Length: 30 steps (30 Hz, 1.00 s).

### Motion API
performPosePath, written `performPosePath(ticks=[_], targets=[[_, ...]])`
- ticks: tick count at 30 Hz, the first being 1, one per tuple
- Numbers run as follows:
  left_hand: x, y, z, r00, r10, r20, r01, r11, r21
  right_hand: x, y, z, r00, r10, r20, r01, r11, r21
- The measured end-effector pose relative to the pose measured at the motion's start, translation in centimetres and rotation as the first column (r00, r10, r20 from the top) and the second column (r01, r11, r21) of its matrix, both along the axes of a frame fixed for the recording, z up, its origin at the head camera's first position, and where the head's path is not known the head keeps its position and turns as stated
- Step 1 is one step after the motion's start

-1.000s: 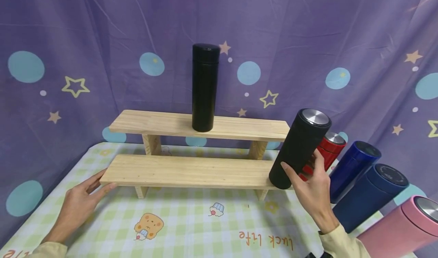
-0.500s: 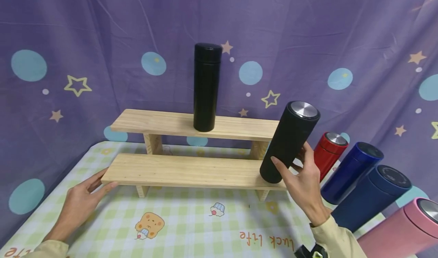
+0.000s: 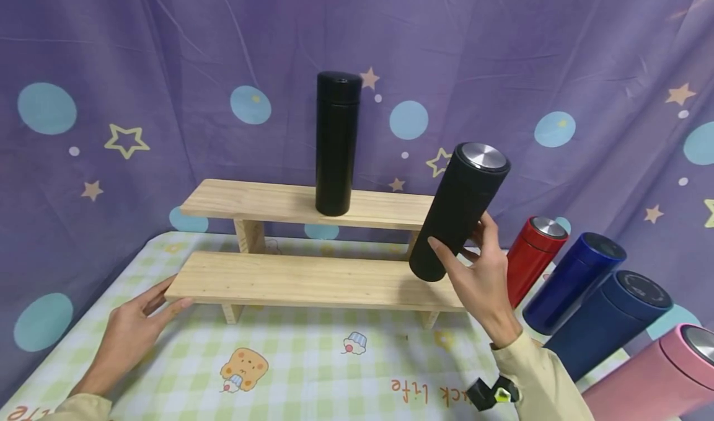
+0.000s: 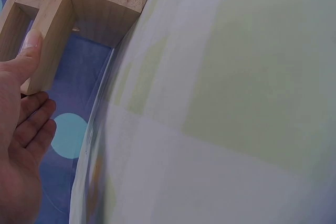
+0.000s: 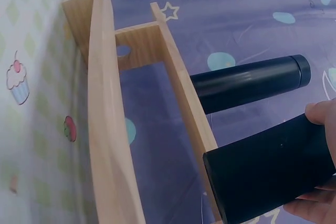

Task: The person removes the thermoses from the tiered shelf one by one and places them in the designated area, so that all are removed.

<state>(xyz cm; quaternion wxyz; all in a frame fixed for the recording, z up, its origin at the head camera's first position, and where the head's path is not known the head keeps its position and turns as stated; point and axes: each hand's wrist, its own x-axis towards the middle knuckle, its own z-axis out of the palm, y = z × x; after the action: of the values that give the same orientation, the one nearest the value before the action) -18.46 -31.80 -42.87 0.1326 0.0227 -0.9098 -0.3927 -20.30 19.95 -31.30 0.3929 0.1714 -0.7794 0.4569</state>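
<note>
My right hand (image 3: 481,281) grips a matte black thermos (image 3: 458,207) with a silver-topped lid, low on its body. The thermos leans to the right and overlaps the right end of the two-tier wooden shelf (image 3: 312,278). In the right wrist view its flat base (image 5: 215,187) appears close to the upper board. At the shelf's lower left end, my left hand (image 3: 129,331) pinches the board, thumb on top and fingers at its end, as the left wrist view also shows. An all-black thermos (image 3: 337,151) stands upright on the upper board.
To the right stand a red thermos (image 3: 534,253), a bright blue thermos (image 3: 574,284), a dark blue thermos (image 3: 608,322) and a pink thermos (image 3: 647,374). A checked cloth (image 3: 301,371) covers the table, with a purple patterned curtain (image 3: 184,55) behind.
My right hand has carried the silver-topped black thermos left and upward, away from the red one, toward the upper board. The left hand has stayed on the shelf end.
</note>
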Motion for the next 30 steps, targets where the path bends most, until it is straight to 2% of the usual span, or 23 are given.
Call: performPosePath(ticks=[9, 14, 21, 30], targets=[[-0.1, 0.0, -0.1, 1.000, 0.004, -0.016, -0.003, 1.000, 0.012, -0.9, -0.7, 0.7, 0.998, 0.056, 0.006, -0.056, 0.998, -0.022], [0.0, 0.0, 0.0, 1.000, 0.007, -0.001, -0.007, 1.000, 0.017, -1.5, -1.1, 1.3, 0.998, 0.058, 0.022, -0.057, 0.998, -0.026], [0.0, 0.0, 0.0, 1.000, 0.007, 0.014, -0.007, 1.000, 0.018, -1.9, -1.8, 2.0, 0.996, 0.083, -0.020, -0.083, 0.997, -0.007], [0.0, 0.0, -0.1, 0.999, -0.007, -0.046, 0.006, 1.000, -0.003, -2.3, -2.7, 2.7, 0.994, 0.092, -0.058, -0.091, 0.996, 0.017]])
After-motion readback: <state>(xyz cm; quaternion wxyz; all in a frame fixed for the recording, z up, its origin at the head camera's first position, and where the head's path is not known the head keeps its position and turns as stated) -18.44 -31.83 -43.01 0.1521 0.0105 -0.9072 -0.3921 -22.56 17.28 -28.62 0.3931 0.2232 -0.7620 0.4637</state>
